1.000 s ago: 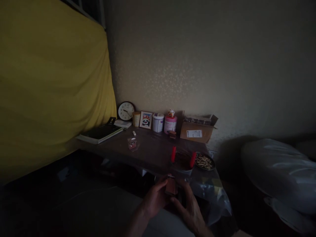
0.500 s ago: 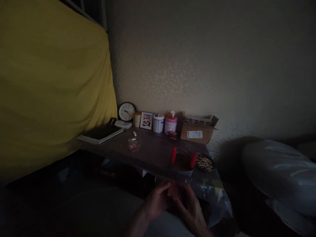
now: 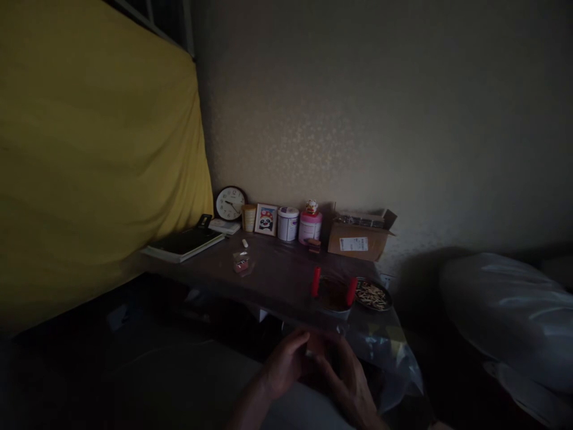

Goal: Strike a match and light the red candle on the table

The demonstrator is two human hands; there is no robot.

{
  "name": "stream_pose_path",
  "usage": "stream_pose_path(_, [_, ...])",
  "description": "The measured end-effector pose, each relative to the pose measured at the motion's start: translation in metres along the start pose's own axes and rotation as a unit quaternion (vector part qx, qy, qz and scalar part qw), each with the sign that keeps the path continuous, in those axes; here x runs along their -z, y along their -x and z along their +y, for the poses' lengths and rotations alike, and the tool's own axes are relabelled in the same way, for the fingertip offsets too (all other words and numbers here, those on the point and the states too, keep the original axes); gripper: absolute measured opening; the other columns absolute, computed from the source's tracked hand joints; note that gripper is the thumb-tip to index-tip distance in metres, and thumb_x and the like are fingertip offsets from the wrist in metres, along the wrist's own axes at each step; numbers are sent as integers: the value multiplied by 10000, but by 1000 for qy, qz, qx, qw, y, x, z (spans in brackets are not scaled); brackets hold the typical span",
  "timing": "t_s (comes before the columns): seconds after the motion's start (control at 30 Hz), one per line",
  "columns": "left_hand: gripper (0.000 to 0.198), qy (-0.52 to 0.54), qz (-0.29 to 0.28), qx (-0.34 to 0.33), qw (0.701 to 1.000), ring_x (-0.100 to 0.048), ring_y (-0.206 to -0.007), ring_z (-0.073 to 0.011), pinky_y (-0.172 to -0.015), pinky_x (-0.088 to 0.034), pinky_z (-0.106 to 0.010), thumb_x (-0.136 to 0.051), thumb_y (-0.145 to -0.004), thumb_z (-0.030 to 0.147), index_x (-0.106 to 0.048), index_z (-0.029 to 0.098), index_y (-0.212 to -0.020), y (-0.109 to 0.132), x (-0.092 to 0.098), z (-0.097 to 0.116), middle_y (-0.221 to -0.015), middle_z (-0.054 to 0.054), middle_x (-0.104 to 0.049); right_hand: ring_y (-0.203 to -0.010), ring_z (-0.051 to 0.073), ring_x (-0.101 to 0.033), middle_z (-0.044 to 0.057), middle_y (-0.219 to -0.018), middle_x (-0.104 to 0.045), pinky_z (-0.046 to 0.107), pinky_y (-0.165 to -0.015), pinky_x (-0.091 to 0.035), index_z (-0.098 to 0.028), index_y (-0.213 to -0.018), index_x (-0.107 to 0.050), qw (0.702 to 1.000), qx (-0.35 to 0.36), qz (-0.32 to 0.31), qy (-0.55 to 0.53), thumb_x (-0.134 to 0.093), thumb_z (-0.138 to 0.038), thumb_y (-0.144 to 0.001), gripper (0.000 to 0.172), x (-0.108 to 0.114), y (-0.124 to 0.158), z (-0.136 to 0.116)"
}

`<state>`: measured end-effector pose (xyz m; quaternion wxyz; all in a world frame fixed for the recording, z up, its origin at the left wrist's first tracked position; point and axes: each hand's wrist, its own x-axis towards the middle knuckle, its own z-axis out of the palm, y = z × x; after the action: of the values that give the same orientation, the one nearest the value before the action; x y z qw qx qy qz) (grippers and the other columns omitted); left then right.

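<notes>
In dim light, my left hand (image 3: 283, 365) and my right hand (image 3: 350, 377) meet low in front of the table's near edge. Between them is a small reddish-brown box (image 3: 316, 343), which looks like a matchbox. My left thumb lies along its left side, while the right fingers close round it from the other side. Part of the box is hidden by the fingers and shadow. Just beyond the hands stands a round tin (image 3: 333, 307) with one red candle (image 3: 316, 282) and another red candle (image 3: 351, 292) upright at its sides. A dish of matchsticks (image 3: 372, 296) is beside it.
On the dark table (image 3: 273, 278) lies a small clear packet (image 3: 241, 263). Along the wall stand a clock (image 3: 231, 203), a framed panda picture (image 3: 265, 220), a white canister (image 3: 287, 224), a pink canister (image 3: 310, 228) and a cardboard box (image 3: 357, 242). Books (image 3: 185, 245) lie left, by a yellow curtain (image 3: 98, 143).
Both hands stay in nearly the same place. The box has shifted and turned slightly between the fingers, with a pale spot now showing near its lower edge.
</notes>
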<state>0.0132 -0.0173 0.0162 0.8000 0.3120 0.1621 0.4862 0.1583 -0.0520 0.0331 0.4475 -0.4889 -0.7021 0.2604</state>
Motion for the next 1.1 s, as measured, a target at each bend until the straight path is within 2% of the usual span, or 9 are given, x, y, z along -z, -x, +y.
stream_pose_path(0.8, [149,2,4,12,1000,-567,-824,-189,-732,-418,-299,-579,-773,267,-637,167,-867,-1,5,-3,-858,-56,-626,-962,220,-576,39,-1025,-613,294,-812,-460,-240,-1090,-535,1000,2,-14,-13,-524,-377,-834,291,0,2,6])
stream_pose_path(1.1, [135,-2,-2,12,1000,-560,-822,-188,-719,-422,-297,-553,-790,254,-632,163,-850,-1,4,-3,-845,-55,-611,-990,228,-573,55,-1063,-615,304,-839,-458,-232,-1099,-535,1000,4,-17,-26,-513,-370,-840,294,2,0,0])
